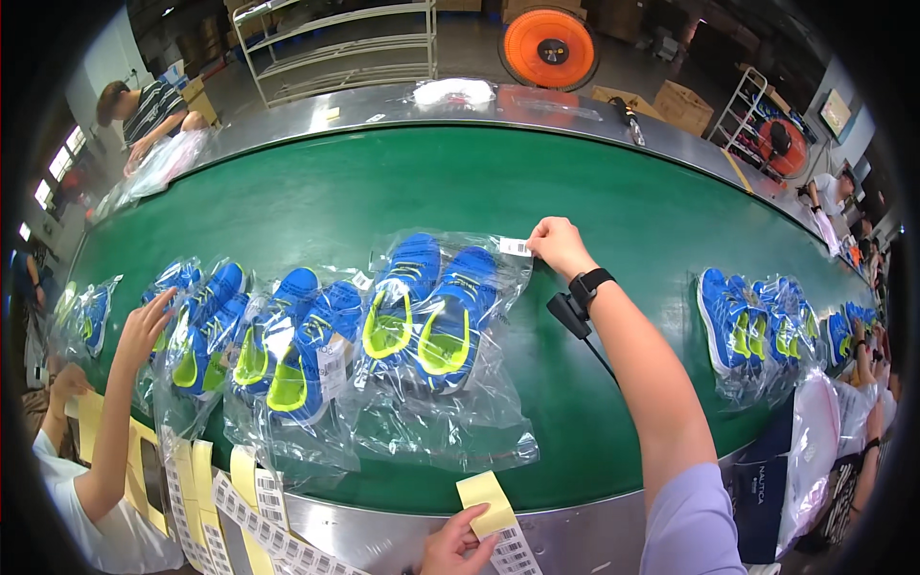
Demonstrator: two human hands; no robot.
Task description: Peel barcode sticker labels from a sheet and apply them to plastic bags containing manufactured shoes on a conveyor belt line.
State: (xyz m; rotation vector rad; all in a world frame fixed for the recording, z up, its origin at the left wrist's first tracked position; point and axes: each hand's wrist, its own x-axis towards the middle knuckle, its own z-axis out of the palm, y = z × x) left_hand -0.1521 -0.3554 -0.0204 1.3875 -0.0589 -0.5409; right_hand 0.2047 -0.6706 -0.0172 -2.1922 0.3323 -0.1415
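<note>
Stretched out over the belt, my right hand [561, 244] pinches the edge of a small white barcode sticker [516, 246]. The sticker lies at the top right corner of a clear plastic bag [460, 422]. Inside this bag is a pair of blue sneakers [448, 331] with lime-green linings. Low at the near edge, my left hand [460, 544] grips a strip of barcode labels [513, 551] with its yellow backing folded over at the top. A black band with a small device [572, 311] and cable is on my right wrist.
More bagged blue sneakers [292, 345] lie left on the green conveyor belt [613, 192], others [752, 321] right. Label strips [273, 522] hang at the near metal edge. At left, a co-worker's hand [146, 326] reaches over bags. An orange fan [548, 50] stands beyond.
</note>
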